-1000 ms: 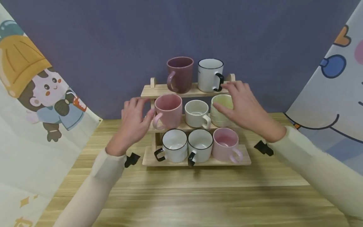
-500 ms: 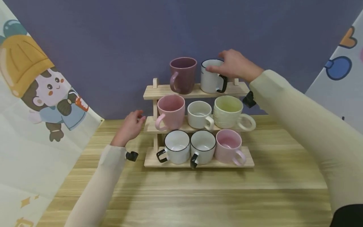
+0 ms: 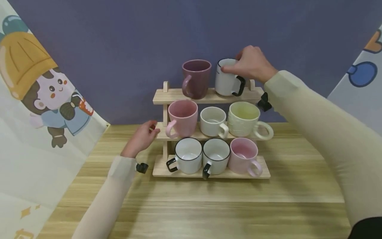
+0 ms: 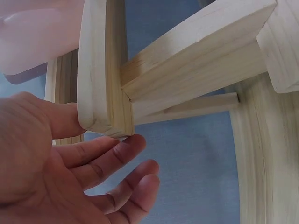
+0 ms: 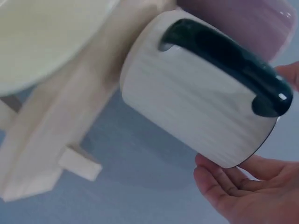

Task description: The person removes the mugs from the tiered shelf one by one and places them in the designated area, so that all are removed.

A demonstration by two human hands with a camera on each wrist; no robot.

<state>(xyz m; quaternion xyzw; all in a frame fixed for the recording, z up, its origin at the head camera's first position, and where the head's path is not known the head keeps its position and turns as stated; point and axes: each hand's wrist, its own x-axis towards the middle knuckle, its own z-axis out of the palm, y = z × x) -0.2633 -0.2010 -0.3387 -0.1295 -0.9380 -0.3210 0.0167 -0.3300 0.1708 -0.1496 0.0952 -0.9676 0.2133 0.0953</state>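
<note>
On the top tier of a wooden shelf rack (image 3: 167, 97), my right hand (image 3: 253, 63) grips a white mug (image 3: 224, 81) by its rim, thumb in front and fingers behind. The mug leans slightly; its black handle (image 5: 224, 65) faces right. In the right wrist view the fingers wrap the mug's rim end. My left hand (image 3: 142, 136) pinches the left end of the middle board (image 4: 100, 70), thumb on one side and fingers on the other. Beside the white mug stands a dark mauve mug (image 3: 197, 79).
The middle tier bears a pink mug (image 3: 183, 119), a small white cup (image 3: 212, 122) and a pale green mug (image 3: 243, 121). Below are two black-rimmed white mugs (image 3: 188, 157) and a light pink mug (image 3: 243, 157). A wooden table (image 3: 209, 212) lies in front, a dark cloth (image 3: 134, 59) behind.
My right hand has risen from near the green mug to the top white mug and taken its rim, tilting it slightly. The left hand dropped back, then came to the middle board's end.
</note>
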